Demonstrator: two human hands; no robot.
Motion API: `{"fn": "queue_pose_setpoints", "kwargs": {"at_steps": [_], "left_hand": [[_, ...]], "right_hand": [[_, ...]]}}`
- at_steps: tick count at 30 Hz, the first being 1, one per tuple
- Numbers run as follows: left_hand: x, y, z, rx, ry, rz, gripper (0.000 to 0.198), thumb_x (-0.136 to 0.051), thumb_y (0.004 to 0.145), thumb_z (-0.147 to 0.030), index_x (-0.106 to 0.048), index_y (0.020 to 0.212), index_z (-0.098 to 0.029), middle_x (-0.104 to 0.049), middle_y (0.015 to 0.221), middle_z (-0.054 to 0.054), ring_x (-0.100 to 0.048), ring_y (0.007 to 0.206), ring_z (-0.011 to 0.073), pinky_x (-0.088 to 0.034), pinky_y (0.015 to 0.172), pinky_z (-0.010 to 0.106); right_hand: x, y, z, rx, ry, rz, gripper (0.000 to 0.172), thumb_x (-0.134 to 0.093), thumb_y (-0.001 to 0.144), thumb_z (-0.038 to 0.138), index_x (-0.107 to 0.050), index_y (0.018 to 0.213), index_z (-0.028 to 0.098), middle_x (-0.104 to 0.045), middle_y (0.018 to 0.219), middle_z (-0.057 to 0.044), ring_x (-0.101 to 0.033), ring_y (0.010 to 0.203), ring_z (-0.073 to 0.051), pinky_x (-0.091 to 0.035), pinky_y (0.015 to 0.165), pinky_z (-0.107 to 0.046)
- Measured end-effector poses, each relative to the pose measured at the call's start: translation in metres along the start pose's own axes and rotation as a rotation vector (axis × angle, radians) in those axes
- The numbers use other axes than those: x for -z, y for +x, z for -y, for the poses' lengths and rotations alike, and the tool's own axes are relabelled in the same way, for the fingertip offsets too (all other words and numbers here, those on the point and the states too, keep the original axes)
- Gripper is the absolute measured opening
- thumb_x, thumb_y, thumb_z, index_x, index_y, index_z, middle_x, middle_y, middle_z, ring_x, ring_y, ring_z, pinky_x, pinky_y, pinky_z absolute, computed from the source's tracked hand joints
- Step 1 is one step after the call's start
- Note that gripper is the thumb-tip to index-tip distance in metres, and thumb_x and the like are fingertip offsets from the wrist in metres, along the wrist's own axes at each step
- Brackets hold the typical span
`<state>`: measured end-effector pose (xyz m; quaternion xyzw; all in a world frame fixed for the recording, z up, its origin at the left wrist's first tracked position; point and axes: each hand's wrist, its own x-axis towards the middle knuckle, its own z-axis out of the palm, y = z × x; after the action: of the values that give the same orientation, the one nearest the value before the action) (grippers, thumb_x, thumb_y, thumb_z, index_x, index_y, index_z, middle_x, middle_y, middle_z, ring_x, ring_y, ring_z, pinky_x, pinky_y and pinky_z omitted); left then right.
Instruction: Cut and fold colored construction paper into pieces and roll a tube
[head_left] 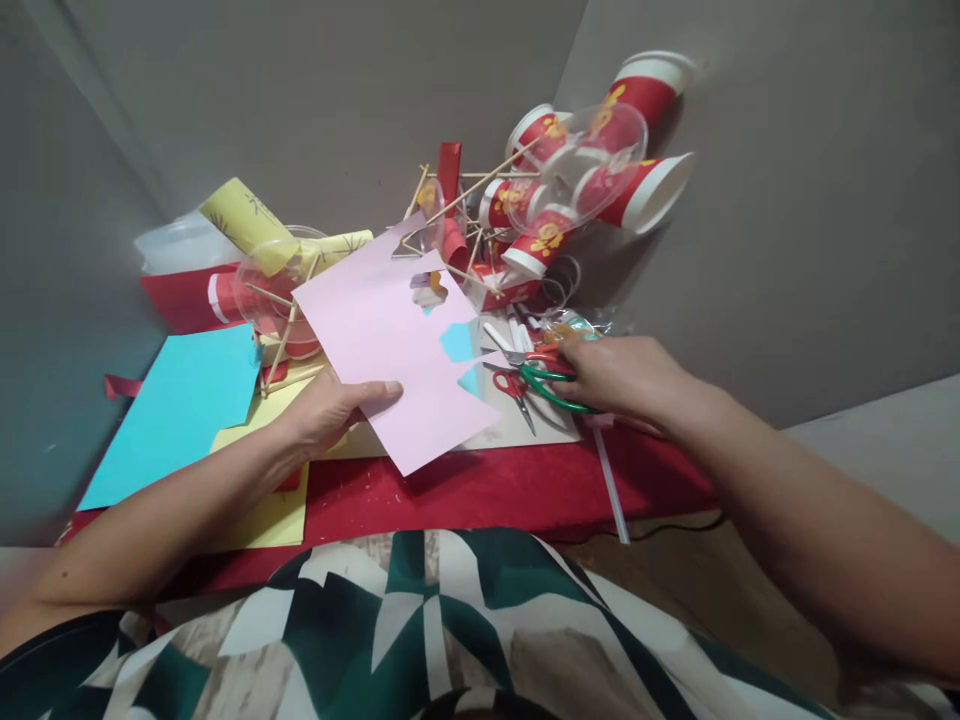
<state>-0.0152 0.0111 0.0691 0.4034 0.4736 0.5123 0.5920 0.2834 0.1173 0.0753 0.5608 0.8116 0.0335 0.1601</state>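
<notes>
My left hand (330, 410) is closed on the lower edge of a pink paper sheet (390, 340), thumb on top, holding it tilted above the red cloth (465, 490). The sheet has shapes cut out of it. My right hand (622, 378) reaches right of the sheet and grips the green-handled scissors (551, 385), whose blades point left toward the paper's cut edge. A second pair of scissors with red handles (514, 390) lies on white paper just below.
A cyan sheet (176, 410) and a yellow sheet (277, 510) lie at left. Behind stand red paper cups (645, 190) on bamboo sticks, a clear plastic lid (600, 160), yellow paper rolls (247, 220), and a white straw (611, 485). Grey walls close in around.
</notes>
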Motion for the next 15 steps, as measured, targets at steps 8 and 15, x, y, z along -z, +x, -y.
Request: {"fn": "queue_pose_setpoints", "kwargs": {"at_steps": [8, 15], "left_hand": [[-0.005, 0.004, -0.001, -0.043, -0.077, -0.042, 0.070, -0.084, 0.067, -0.019, -0.060, 0.134, -0.021, -0.075, 0.117, 0.008, -0.071, 0.101, 0.0234, -0.057, 0.086, 0.032], [-0.010, -0.002, -0.002, -0.080, -0.100, -0.114, 0.065, -0.084, 0.068, -0.017, -0.063, 0.130, -0.019, -0.075, 0.115, 0.008, -0.070, 0.103, 0.0240, -0.058, 0.087, 0.031]], "right_hand": [[-0.007, -0.044, -0.020, -0.107, 0.085, -0.025, 0.040, -0.048, 0.094, 0.045, -0.060, 0.117, 0.015, -0.073, 0.101, -0.020, -0.068, 0.087, -0.032, -0.036, 0.061, -0.033], [-0.048, -0.070, -0.025, -0.024, 0.669, -0.204, 0.030, -0.056, 0.083, 0.040, -0.060, 0.105, 0.022, -0.072, 0.095, -0.012, -0.066, 0.085, -0.029, -0.049, 0.075, -0.037]]}}
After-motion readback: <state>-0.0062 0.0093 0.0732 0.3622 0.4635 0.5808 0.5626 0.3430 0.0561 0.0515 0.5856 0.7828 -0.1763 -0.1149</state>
